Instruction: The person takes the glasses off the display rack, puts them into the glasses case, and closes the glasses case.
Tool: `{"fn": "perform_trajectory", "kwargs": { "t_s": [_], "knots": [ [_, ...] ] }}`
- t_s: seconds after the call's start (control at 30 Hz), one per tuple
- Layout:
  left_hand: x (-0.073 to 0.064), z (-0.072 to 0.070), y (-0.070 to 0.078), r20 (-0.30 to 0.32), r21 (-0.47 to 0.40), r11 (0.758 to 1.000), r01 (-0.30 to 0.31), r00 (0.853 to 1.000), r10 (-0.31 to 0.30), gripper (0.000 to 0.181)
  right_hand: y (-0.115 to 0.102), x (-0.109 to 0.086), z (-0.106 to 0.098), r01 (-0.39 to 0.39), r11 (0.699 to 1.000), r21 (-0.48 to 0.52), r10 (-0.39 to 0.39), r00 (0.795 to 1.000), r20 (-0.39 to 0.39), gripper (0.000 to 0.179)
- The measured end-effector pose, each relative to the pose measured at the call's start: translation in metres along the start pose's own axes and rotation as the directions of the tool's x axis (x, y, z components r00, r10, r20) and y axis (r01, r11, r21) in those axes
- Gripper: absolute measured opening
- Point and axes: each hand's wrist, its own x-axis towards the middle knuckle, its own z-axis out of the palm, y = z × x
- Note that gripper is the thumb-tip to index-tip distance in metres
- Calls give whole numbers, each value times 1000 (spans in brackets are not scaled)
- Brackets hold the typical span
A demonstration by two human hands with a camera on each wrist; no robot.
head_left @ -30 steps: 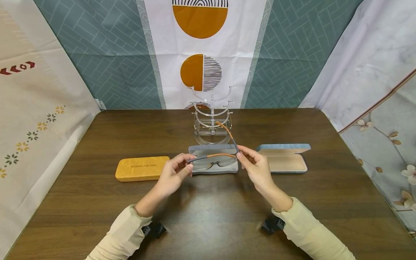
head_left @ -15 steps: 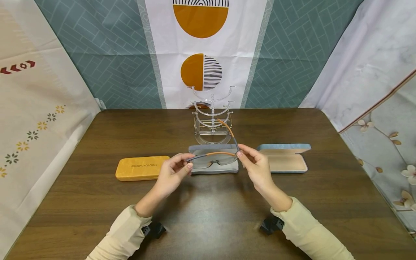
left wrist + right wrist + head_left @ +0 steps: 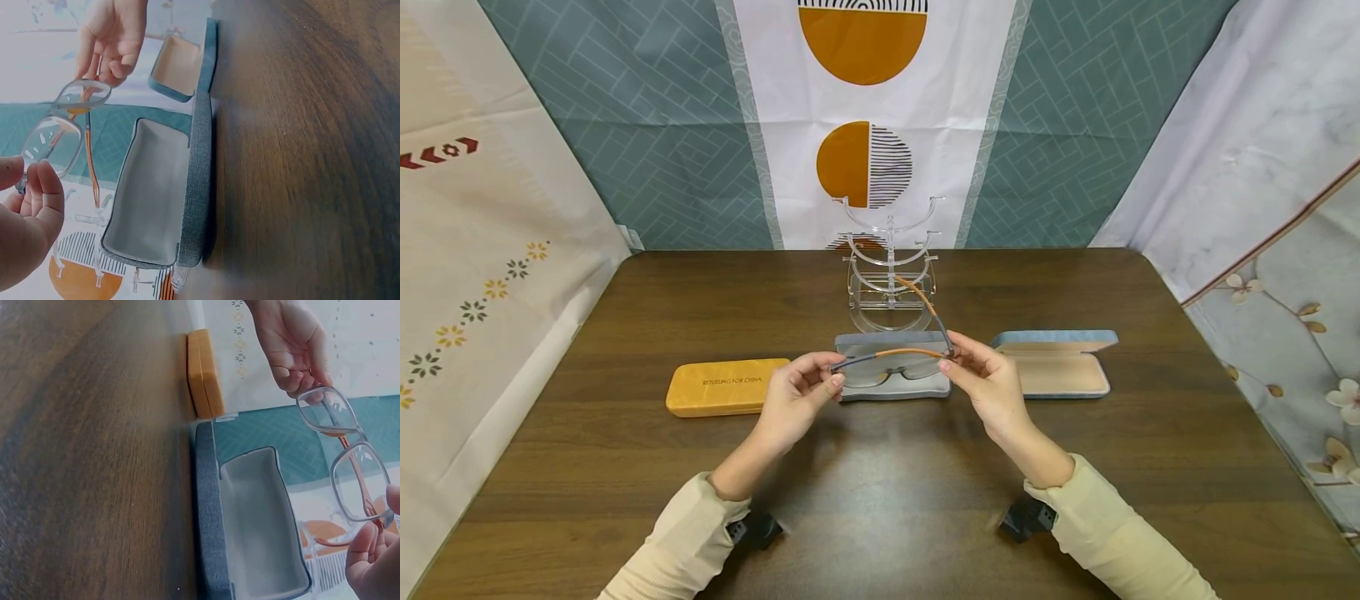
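Note:
A pair of eyeglasses (image 3: 913,369) with a clear grey frame and grey-and-orange temples is held between both hands, above an open grey glasses case (image 3: 895,390). At the left hinge end, my left hand (image 3: 797,396) pinches the frame between thumb and fingers. My right hand (image 3: 992,383) grips the other end, its thumb and fingers at the hinge. One temple points away toward the back; the other slants across behind the lenses. In the left wrist view the grey case's lining (image 3: 150,194) shows bare, and the lenses (image 3: 53,144) stand off to its side.
To the left lies a closed yellow glasses case (image 3: 722,388). An open blue case (image 3: 1060,377) with a beige lining sits at the right. Behind the grey case, a clear tiered display stand (image 3: 891,258) holds thin-framed glasses on a low tier. Printed cloths hang around the wooden table (image 3: 880,517).
Both hands keep their hold and have hardly moved. The right thumb has slid slightly left and down at the hinge, and the rear-pointing temple's tip has shifted a little left.

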Motion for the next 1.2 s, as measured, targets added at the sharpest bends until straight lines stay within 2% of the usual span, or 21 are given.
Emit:
{"fn": "perform_trajectory", "kwargs": {
  "t_s": [0.57,1.2],
  "knots": [
    [1,-1,-2,11,15,1000,-9,1000,9,20,2,1,-2,-28,1000,14,27,999,45,38],
    [1,-2,-3,12,20,1000,-1,1000,1,20,0,1,-3,-13,1000,-11,14,996,90,38]
  ]
}}
